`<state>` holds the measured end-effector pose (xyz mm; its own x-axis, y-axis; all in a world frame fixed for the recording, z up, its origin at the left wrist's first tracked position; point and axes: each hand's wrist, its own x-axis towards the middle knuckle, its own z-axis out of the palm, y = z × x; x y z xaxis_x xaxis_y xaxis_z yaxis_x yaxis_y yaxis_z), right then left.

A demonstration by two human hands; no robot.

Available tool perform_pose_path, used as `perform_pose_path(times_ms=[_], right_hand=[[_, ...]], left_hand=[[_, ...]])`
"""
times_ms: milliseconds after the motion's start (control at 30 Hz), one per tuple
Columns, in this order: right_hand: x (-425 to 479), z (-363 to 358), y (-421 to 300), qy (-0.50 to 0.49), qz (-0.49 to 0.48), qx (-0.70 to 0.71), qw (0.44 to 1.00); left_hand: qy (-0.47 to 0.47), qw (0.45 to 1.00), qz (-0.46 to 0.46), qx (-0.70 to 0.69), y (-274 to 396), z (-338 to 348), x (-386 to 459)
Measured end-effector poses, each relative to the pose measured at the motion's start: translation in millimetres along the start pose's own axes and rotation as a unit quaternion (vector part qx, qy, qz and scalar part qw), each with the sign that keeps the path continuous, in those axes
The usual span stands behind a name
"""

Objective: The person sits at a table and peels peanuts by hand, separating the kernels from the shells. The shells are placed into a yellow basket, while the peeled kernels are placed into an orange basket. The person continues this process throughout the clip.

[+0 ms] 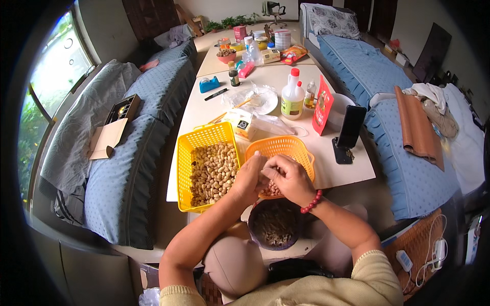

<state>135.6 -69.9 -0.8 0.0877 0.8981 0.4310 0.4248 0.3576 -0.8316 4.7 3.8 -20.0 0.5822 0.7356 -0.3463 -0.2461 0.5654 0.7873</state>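
Observation:
Above the near side of an orange plastic basket point(311, 163), my left hand point(250, 172) and my right hand point(286, 174) meet with bent fingers. Whatever lies between the fingertips is hidden. Shelled reddish peanuts point(272, 190) lie in that basket, partly covered by the hands. To the left, a yellow plastic basket point(184, 168) holds many unshelled peanuts point(213, 172). A dark round bin point(273, 225) with shell scraps at its bottom stands below the hands, between the knees. A red bead bracelet circles the right wrist.
Behind the baskets are a packet of tissues point(239, 125), a plate point(268, 103), a white jug with a red cap point(293, 97), a red pouch point(323, 105) and a phone on a stand point(350, 126). Sofas with blue covers point(126, 179) flank the table point(344, 172) on both sides.

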Motion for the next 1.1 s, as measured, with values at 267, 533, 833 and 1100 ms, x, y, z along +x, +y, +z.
perform_pose_path(times_ms=[267, 533, 833, 1100], right_hand=[[13.2, -25.6, 20.3, 0.007, 0.029, -0.030, 0.999], [12.6, -4.0, 38.7, 0.014, 0.040, 0.228, 0.973], [14.1, -8.7, 34.4, -0.023, 0.045, 0.245, 0.968], [6.9, -19.3, 40.9, -0.079, 0.040, 0.111, 0.990]], left_hand=[[-0.072, 0.993, 0.018, 0.094, 10.7, 6.8, -11.7], [-0.098, 0.995, 0.000, 0.006, 13.8, 6.7, -11.5], [-0.125, 0.992, -0.007, 0.033, 9.4, 3.9, -13.4], [-0.124, 0.985, -0.040, 0.116, 15.7, 14.8, -22.3]])
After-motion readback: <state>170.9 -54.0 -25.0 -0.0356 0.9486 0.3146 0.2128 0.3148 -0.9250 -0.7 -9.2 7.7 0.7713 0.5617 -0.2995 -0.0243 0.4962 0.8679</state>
